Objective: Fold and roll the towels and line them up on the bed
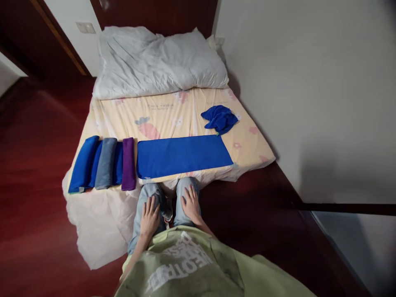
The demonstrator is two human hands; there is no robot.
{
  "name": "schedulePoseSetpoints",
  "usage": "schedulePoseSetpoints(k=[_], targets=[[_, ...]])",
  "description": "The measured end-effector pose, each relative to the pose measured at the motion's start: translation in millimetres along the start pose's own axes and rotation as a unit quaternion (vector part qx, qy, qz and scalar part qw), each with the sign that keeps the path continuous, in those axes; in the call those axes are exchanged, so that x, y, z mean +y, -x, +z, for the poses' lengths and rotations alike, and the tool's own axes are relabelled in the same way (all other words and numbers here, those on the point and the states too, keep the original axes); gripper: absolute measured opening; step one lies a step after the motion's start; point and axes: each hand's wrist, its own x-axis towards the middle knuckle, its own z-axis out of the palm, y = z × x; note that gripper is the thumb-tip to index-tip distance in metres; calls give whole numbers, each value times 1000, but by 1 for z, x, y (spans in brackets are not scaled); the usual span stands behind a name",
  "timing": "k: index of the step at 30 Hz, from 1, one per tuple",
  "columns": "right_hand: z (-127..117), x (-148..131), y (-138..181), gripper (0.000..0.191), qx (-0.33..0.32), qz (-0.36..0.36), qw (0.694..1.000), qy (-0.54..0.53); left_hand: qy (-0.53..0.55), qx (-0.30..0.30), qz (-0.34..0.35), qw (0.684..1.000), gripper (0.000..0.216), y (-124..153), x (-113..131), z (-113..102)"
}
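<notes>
My left hand point(150, 218) rests on my left knee with its fingers spread, holding nothing. On the other knee lies my right hand point(191, 203), its fingers apart too. Just beyond my knees a blue towel point(182, 154) is laid out flat as a long rectangle. To its left sit several folded towels in a row: a blue folded towel point(83, 165), a grey folded towel point(106, 163) and a purple folded towel point(128, 164), with more blue cloth between them. A crumpled blue towel point(220, 119) lies behind the flat one's right end.
The towels lie on a mattress with a yellow printed sheet point(179, 115). A pale folded quilt point(161, 62) covers its far end. White sheeting point(99, 227) hangs down at the front left. A grey wall point(309, 103) stands on the right, and dark red floor point(34, 185) on the left.
</notes>
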Motion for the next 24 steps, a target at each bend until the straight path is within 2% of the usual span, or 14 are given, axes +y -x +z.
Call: schedulePoseSetpoints(k=[1, 3, 5, 8, 11, 14, 16, 18, 22, 24], targets=[[9, -6, 15, 45, 6, 2, 1000, -17, -8, 0, 10, 1000, 47, 12, 2, 1], [14, -13, 24, 39, 41, 26, 997, -62, -14, 5, 20, 1000, 42, 22, 3, 2], [8, -14, 14, 35, 86, 78, 984, -138, -9, 8, 27, 1000, 41, 21, 0, 0], [-1, -14, -15, 29, 118, 179, 938, -272, 9, 9, 38, 999, 39, 16, -5, -1], [3, -21, -41, 30, 129, 261, 865, -409, 37, 15, 42, 998, 37, 16, -8, 1], [14, -32, -57, 24, 115, 310, 751, -572, 64, 16, 46, 997, 36, 18, -12, 3], [19, -36, -65, 19, 105, 317, 698, -633, 80, 12, 49, 996, 36, 20, -15, 2], [19, -37, -73, 16, 101, 322, 677, -654, 95, 5, 46, 994, 35, 21, -18, 1], [12, -34, -93, 6, 110, 341, 669, -651, 116, -5, 35, 993, 36, 21, -21, -2], [9, -33, -101, 7, 118, 351, 664, -649, 124, -4, 29, 992, 36, 21, -21, -2]])
